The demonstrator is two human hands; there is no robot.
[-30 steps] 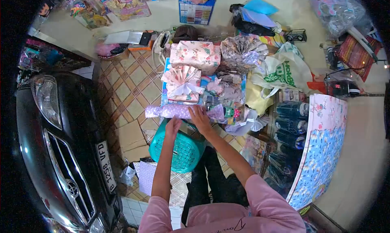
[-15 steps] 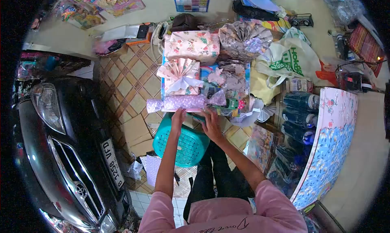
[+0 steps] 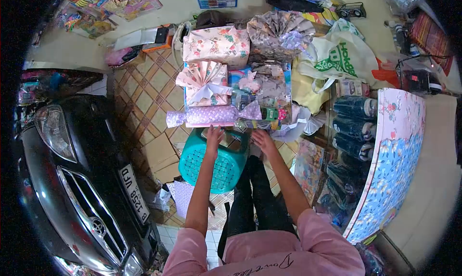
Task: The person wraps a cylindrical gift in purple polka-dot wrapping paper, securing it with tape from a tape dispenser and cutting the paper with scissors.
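My left hand [image 3: 214,138] is open, its fingertips right at the near edge of the small table beneath a lilac candy-shaped gift [image 3: 211,115] with twisted ends. To its right my right hand [image 3: 263,141] is also open, fingers spread at the same edge below some small packaged items [image 3: 269,114]. Behind the lilac gift lies a pink floral gift with a pleated paper fan [image 3: 206,83]. Farther back are a larger floral wrapped box [image 3: 216,46] and a grey floral gift with a big fan [image 3: 279,33]. A grey wrapped gift [image 3: 271,85] rests at the right of the table.
Below my hands stands a teal plastic stool [image 3: 211,163]. A black car [image 3: 91,180] is close on the left. White and green bags [image 3: 344,59], dark bundles in plastic [image 3: 353,127] and a curved floral sheet [image 3: 397,165] line the right. Cardboard [image 3: 161,156] lies on the tiled floor.
My right hand has moved right along the table edge, away from my left hand, and its fingers have spread. The view has shifted slightly; the gifts keep their arrangement.
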